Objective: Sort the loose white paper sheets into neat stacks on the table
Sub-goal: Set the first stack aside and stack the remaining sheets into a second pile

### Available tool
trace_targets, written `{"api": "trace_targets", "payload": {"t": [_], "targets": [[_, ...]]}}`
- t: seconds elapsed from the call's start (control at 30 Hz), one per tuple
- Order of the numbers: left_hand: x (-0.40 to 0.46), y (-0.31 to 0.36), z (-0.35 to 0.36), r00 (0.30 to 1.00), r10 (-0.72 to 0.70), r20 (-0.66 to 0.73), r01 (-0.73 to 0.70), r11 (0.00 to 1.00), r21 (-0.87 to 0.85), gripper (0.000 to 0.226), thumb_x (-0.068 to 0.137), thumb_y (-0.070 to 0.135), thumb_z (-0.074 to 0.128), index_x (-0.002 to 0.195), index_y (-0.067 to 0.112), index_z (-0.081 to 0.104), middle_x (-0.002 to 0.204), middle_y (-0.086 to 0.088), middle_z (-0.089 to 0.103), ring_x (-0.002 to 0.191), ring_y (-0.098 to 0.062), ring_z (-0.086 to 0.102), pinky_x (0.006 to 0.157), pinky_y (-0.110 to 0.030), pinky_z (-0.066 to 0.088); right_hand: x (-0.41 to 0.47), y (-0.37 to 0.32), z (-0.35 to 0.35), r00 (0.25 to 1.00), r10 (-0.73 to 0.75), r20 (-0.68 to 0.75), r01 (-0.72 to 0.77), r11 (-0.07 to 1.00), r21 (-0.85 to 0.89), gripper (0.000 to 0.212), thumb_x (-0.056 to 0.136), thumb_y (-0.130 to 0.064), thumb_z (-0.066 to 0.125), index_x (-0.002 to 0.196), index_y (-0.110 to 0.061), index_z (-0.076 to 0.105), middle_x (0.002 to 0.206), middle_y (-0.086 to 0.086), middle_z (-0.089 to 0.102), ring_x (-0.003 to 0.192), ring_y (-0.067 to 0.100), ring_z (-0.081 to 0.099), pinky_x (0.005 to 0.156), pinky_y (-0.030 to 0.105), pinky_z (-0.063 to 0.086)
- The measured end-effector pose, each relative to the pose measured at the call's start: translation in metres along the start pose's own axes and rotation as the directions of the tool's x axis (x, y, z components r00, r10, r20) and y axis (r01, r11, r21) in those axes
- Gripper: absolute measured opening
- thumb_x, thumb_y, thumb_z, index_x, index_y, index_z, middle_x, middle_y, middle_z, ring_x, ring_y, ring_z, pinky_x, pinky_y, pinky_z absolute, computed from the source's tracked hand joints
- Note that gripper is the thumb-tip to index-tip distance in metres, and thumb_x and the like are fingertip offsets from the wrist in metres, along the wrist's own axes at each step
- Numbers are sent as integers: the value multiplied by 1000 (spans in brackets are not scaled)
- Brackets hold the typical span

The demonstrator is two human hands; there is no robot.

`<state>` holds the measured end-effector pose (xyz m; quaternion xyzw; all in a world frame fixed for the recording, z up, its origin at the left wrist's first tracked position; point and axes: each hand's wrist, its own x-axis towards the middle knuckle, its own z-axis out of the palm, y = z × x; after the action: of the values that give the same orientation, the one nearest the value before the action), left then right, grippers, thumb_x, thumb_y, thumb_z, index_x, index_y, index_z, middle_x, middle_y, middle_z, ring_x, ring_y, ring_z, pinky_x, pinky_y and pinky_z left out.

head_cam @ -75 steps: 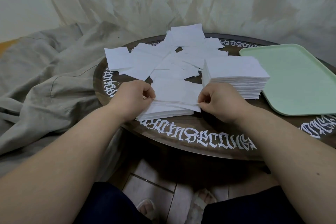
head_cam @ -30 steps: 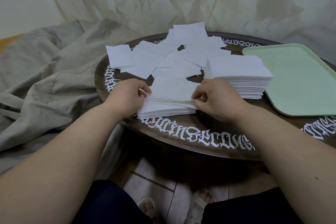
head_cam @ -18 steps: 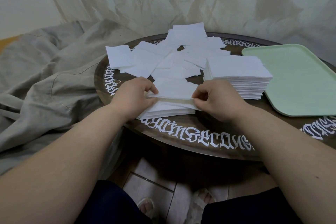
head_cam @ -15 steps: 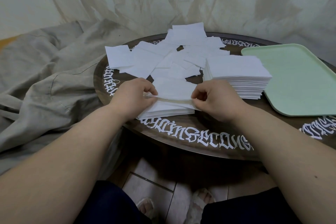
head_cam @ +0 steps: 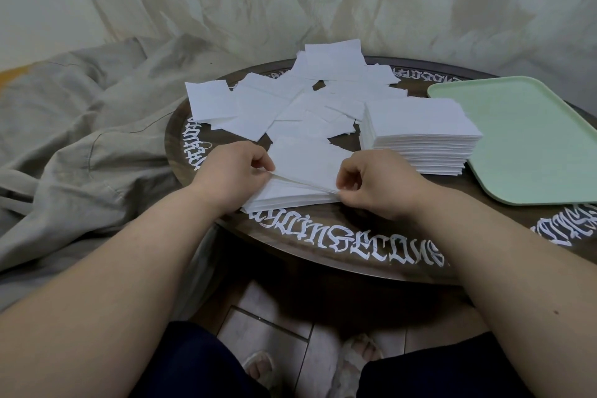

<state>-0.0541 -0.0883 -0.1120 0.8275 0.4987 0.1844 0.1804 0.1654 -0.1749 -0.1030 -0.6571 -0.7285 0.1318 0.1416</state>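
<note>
Paper sheets (head_cam: 284, 107) are shown scattered across the far middle of the round desk (head_cam: 355, 242), overlapping at many angles, while two stacks are already formed nearer the viewer. A low stack (head_cam: 290, 194) lies at the near edge of the desk, and a top sheet (head_cam: 307, 161) is held just above it by both hands. The left hand (head_cam: 232, 171) is curled, with thumb and fingers pinching the sheet's left edge; the right hand (head_cam: 378, 181) is likewise curled, pinching the right near corner. A gap is visible between the lifted sheet and the stack beneath, so the sheet is judged not yet laid flat. A taller stack (head_cam: 423, 136) is seen just to the right, close beside a pale green tray (head_cam: 529, 139) that holds nothing visible. Grey cloth (head_cam: 80, 139) is draped to the left of the desk. For the step in hand to be done well, the sheet's near edge and corners are best matched to those of the stack before release, both sides being lowered evenly so that no skew is introduced. Light pressure only is advised, since thin paper is likely to buckle or slide. Many loose sheets remain, so the task is judged well short of completion.
</note>
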Motion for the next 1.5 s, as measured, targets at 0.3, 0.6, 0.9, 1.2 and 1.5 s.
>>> {"api": "trace_targets", "payload": {"t": [0.3,0.6,0.9,1.2,1.5], "targets": [[0,-5,0,999,12,30,-11,999,-39,13,80,19,68,78,32,68,96,7,69,94,-11,62,91,-34,48,2,0,1,1000,-12,-13,11,999,-52,6,85,-25,62,89,-22,65,81,-13,55,80,11,55,71,25,42],[0,-1,-1,998,45,52,-45,999,-2,16,75,32,77,87,32,67,100,7,65,99,-11,58,92,-32,44,-1,2,-2,994,21,-110,-15,998,59,12,86,-20,60,88,-17,71,83,-7,66,79,10,58,73,26,44],[1,0,3,999,33,-27,-32,999,29,8,81,18,68,83,25,67,101,4,67,100,-14,58,91,-34,45,1,5,-3,984,44,-175,-34,998,59,11,87,-21,58,89,-19,68,77,-15,56,76,6,50,66,22,32],[-2,7,-5,997,78,-4,-78,995,68,11,79,10,64,78,20,61,86,4,64,86,-14,57,78,-27,43,0,7,-3,988,37,-149,-36,999,11,11,87,-19,59,89,-17,70,78,-13,54,81,9,55,72,24,40],[-3,2,-4,994,27,107,-32,999,42,15,75,27,74,75,30,59,90,4,64,88,-12,58,81,-29,46,1,6,-2,1000,15,18,-14,998,-62,18,81,-28,67,97,-23,62,77,-16,43,80,10,48,70,23,34]]}}
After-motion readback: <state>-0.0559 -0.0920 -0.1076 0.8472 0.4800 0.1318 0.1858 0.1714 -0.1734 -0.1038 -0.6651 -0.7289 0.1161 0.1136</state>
